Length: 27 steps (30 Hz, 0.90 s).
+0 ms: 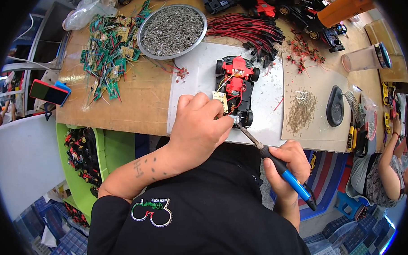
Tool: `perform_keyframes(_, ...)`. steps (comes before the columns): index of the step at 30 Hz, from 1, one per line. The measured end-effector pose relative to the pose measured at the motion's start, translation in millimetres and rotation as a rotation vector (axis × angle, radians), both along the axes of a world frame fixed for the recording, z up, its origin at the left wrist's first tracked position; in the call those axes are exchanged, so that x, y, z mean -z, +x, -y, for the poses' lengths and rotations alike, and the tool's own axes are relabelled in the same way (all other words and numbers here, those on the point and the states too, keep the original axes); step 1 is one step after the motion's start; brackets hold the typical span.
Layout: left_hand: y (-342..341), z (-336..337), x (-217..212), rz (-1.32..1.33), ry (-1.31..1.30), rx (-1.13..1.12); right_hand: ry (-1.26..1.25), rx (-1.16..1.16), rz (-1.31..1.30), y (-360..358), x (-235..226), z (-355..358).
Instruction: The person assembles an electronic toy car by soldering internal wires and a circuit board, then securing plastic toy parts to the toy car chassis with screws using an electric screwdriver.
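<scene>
A toy car chassis (245, 92), black with a red middle part, lies on the white sheet in front of me. Thin wires run from it to a small pale circuit board (220, 98) at its left side. My left hand (201, 123) is closed in a pinch at the chassis's near end, and its own fingers hide what they hold. My right hand (288, 167) grips a soldering iron (290, 179) by its blue and black handle. The iron's tip meets the near end of the chassis beside a silvery part, close to my left fingertips; whether they touch is unclear.
A metal dish (165, 56) of small metal parts stands behind, beside piled green circuit boards (107, 54) and red-black wires (245, 29). At right are cardboard (316, 139), a black oval stand (334, 107) and a clear jar (363, 59). Another person (390, 175) works far right.
</scene>
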State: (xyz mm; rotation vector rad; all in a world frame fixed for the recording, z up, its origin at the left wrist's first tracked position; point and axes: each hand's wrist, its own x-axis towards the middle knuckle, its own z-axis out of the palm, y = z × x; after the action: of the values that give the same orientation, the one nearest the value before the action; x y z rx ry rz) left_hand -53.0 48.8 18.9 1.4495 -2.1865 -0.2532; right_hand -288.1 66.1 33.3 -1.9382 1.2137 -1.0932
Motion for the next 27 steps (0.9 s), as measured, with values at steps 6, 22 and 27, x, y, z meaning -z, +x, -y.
perform_keyframes(6,-4.3,1.6,-4.4,0.028,0.015,0.023,-0.063,-0.005,-0.012,-5.6,-6.8,2.4)
perform_keyframes(22,-3.7,3.3,-13.1,-0.024,0.058,0.078,-0.044,0.026,0.036,-8.5,-4.1,9.9)
perform_keyframes(27,3.3,9.1,-11.7,-0.281,0.159,0.082,0.017,0.086,0.092,-9.6,-3.3,8.2)
